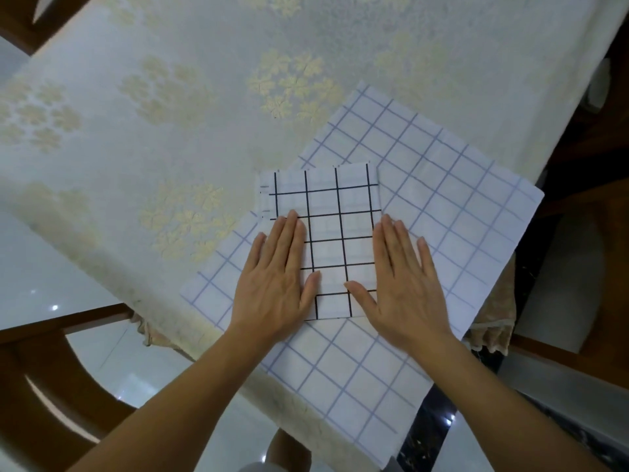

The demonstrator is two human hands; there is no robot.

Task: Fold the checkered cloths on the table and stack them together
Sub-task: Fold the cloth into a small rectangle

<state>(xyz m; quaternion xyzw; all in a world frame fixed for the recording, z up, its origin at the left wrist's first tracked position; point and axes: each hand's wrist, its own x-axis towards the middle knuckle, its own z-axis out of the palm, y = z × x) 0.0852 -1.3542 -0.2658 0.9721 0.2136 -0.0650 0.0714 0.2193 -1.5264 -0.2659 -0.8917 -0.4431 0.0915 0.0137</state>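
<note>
White cloth with black grid [340,233], folded small, on larger blue-grid cloth [442,206] at near right corner of table [170,131], big cloth overhanging edge; left hand [275,284] and right hand [401,284] flat, fingers spread, pressed on opposite sides, gripping nothing

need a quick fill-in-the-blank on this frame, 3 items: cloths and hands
1. The folded cloth under both hands has ____ grid lines.
2. It lies on top of a larger cloth with ____ grid lines.
3. The left hand and right hand rest ____ on the folded cloth, fingers extended.

Missing words: black; blue; flat
</note>
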